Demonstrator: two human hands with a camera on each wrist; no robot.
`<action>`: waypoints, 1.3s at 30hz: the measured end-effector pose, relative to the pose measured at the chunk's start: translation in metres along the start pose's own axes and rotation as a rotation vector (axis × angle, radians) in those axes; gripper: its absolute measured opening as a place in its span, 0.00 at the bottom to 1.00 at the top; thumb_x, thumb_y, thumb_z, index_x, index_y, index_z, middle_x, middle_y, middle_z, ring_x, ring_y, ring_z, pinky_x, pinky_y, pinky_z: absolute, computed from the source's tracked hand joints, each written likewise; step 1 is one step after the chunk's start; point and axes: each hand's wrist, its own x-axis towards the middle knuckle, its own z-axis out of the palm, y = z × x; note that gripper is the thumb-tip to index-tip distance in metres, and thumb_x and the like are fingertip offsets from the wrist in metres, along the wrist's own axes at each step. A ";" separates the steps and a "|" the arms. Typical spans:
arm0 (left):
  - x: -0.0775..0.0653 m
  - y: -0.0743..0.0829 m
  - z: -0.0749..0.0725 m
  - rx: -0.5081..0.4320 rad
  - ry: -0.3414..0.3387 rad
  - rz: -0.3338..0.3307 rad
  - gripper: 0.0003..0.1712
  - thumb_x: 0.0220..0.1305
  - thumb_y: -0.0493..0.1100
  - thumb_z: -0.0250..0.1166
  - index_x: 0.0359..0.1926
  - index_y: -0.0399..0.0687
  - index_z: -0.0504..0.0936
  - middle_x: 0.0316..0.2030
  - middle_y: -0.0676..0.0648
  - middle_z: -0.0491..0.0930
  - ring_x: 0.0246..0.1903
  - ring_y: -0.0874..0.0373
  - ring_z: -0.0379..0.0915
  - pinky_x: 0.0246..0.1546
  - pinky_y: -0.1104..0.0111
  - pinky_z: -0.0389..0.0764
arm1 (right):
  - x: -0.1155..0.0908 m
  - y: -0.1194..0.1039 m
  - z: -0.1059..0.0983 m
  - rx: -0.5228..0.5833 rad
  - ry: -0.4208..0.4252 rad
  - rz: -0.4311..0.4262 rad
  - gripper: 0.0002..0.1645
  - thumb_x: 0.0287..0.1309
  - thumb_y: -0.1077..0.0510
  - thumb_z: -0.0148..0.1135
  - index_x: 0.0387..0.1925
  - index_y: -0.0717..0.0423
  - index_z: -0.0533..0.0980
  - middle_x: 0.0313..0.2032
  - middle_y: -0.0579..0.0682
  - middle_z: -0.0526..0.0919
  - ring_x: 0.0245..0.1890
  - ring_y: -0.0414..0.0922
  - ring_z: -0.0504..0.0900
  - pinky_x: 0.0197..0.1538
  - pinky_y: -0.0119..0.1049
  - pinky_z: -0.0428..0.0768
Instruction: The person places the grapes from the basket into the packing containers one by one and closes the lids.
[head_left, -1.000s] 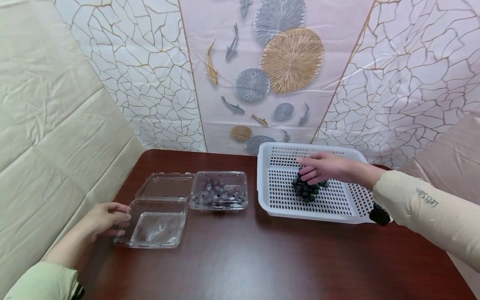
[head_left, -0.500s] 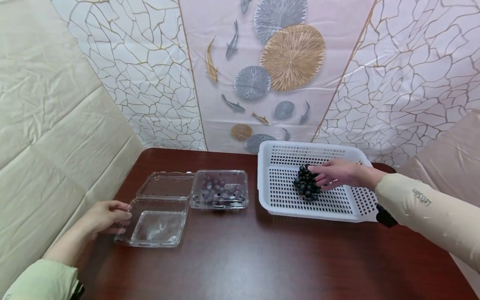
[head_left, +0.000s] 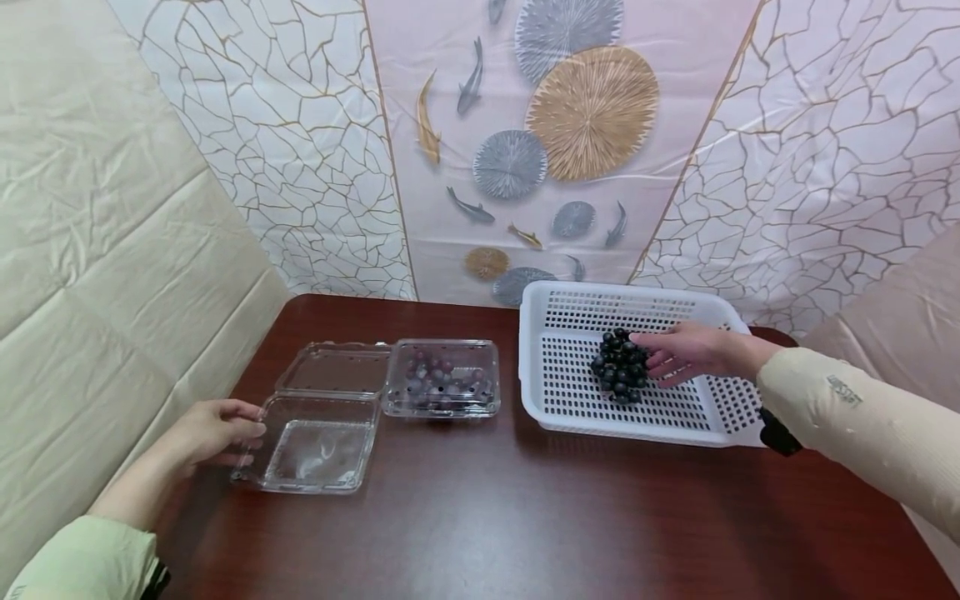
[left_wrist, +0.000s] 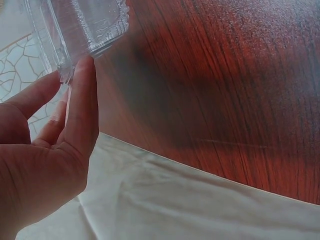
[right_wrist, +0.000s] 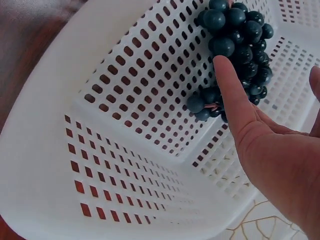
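Note:
My left hand (head_left: 217, 435) pinches the left rim of an open clear plastic clamshell box (head_left: 318, 454). In the left wrist view, the thumb and fingers meet at the edge of the clear box (left_wrist: 90, 25). A bunch of dark grapes (head_left: 618, 367) lies in a white plastic basket (head_left: 531, 358) at the right. My right hand (head_left: 693, 350) hovers just right of the bunch, its digits extended. In the right wrist view, one fingertip is at the dark grapes (right_wrist: 242, 50); whether it touches them I cannot tell.
A closed clear clamshell box (head_left: 441, 379) holding reddish-purple grapes stands between the open box and the basket. All rest on a dark red wooden table (head_left: 480, 517). A patterned cloth (head_left: 510, 233) hangs behind, and pale fabric (head_left: 135, 250) borders the left side.
From above the grape bunch, my right hand has moved right, leaving more of the grapes visible. My left hand stays at the open clamshell box's rim.

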 end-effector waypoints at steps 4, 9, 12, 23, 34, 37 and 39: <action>0.000 -0.001 0.001 -0.001 -0.002 -0.006 0.23 0.74 0.31 0.63 0.61 0.15 0.71 0.40 0.47 0.88 0.39 0.56 0.85 0.37 0.59 0.94 | 0.004 0.005 -0.002 0.031 -0.023 0.030 0.60 0.81 0.33 0.50 0.78 0.82 0.42 0.72 0.84 0.60 0.71 0.70 0.72 0.65 0.55 0.85; 0.000 -0.002 0.002 0.002 -0.002 -0.010 0.23 0.74 0.31 0.63 0.61 0.15 0.71 0.41 0.45 0.88 0.39 0.55 0.85 0.37 0.59 0.94 | 0.008 0.008 -0.001 0.034 -0.046 0.044 0.61 0.81 0.34 0.51 0.79 0.81 0.39 0.73 0.84 0.58 0.73 0.71 0.69 0.65 0.55 0.85; -0.001 -0.003 0.002 0.005 0.000 -0.004 0.23 0.74 0.31 0.63 0.61 0.15 0.71 0.41 0.45 0.88 0.39 0.55 0.85 0.36 0.59 0.94 | 0.012 0.007 0.003 0.053 -0.050 0.063 0.63 0.79 0.34 0.54 0.80 0.80 0.37 0.74 0.84 0.55 0.75 0.72 0.65 0.65 0.55 0.85; -0.002 -0.003 0.002 -0.005 -0.006 -0.006 0.24 0.74 0.32 0.64 0.62 0.16 0.70 0.42 0.43 0.88 0.40 0.53 0.85 0.38 0.58 0.94 | 0.023 -0.003 0.021 0.013 -0.045 0.057 0.56 0.78 0.39 0.59 0.79 0.78 0.46 0.76 0.79 0.56 0.73 0.69 0.69 0.62 0.55 0.87; -0.002 -0.002 0.000 0.009 -0.012 0.009 0.24 0.75 0.31 0.63 0.62 0.14 0.69 0.41 0.44 0.88 0.39 0.54 0.85 0.37 0.59 0.94 | 0.033 -0.021 0.033 -0.176 0.018 0.058 0.65 0.73 0.39 0.66 0.80 0.76 0.37 0.76 0.79 0.50 0.75 0.72 0.60 0.56 0.56 0.90; -0.002 -0.002 0.001 0.006 -0.003 0.001 0.24 0.74 0.31 0.63 0.62 0.15 0.70 0.42 0.44 0.88 0.40 0.54 0.85 0.38 0.58 0.94 | 0.038 -0.027 0.038 -0.293 0.063 0.069 0.63 0.69 0.36 0.69 0.76 0.78 0.48 0.68 0.77 0.61 0.69 0.67 0.71 0.50 0.53 0.92; -0.002 -0.002 0.001 0.007 -0.001 0.000 0.25 0.74 0.31 0.64 0.63 0.15 0.70 0.42 0.43 0.88 0.40 0.53 0.86 0.38 0.58 0.94 | 0.042 -0.029 0.040 -0.362 0.095 0.074 0.62 0.66 0.36 0.72 0.72 0.80 0.52 0.63 0.74 0.65 0.63 0.63 0.76 0.45 0.50 0.93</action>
